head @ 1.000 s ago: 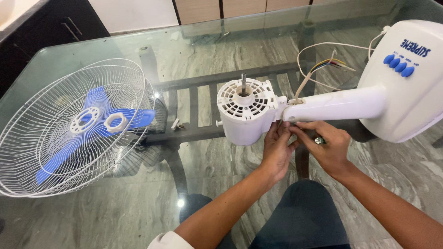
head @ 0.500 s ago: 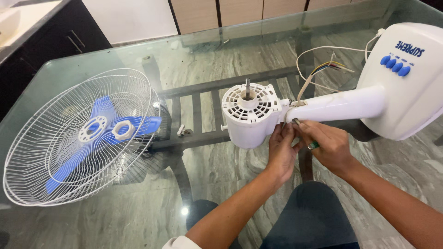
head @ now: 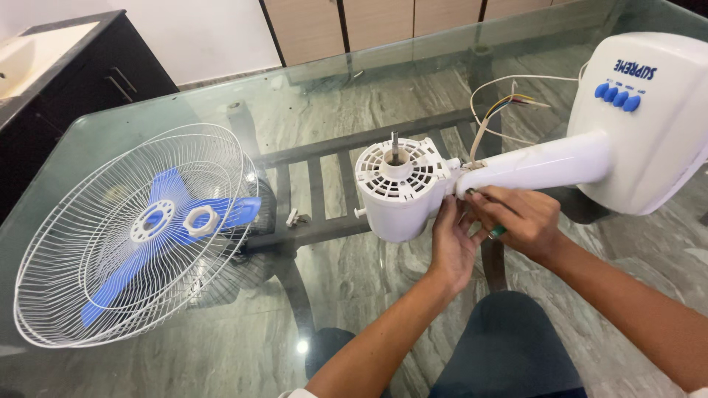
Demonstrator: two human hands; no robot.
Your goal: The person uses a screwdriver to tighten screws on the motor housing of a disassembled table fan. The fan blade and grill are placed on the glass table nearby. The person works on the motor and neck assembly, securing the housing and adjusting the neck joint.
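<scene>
In the head view, a white fan motor housing (head: 400, 188) is seen lying on a glass table (head: 310, 96), its vented face and bare metal shaft (head: 394, 145) turned upward, joined at its right side to a white neck (head: 535, 166) that runs to a large white base (head: 649, 125) carrying a row of blue buttons (head: 618, 96). The left hand (head: 451, 247) is pressed against the lower right of the housing, just beneath the joint with the neck, fingers curled against the plastic so that the housing is steadied rather than enclosed. The right hand (head: 516, 221) is closed around a small tool with a green handle (head: 498, 231), only the tip of which shows between the fingers; its working end is hidden at the joint, and whether it touches a screw cannot be told. Loose wires (head: 509, 103) with coloured ends are looped above the neck. Well to the left, white wire fan guards (head: 129, 236) are laid on the glass with a blue blade (head: 173, 221) and a white nut (head: 200, 220) resting on them. A small white part (head: 293, 218) lies between the guards and the housing. A dark cabinet (head: 81, 81) is seen at the upper left.
</scene>
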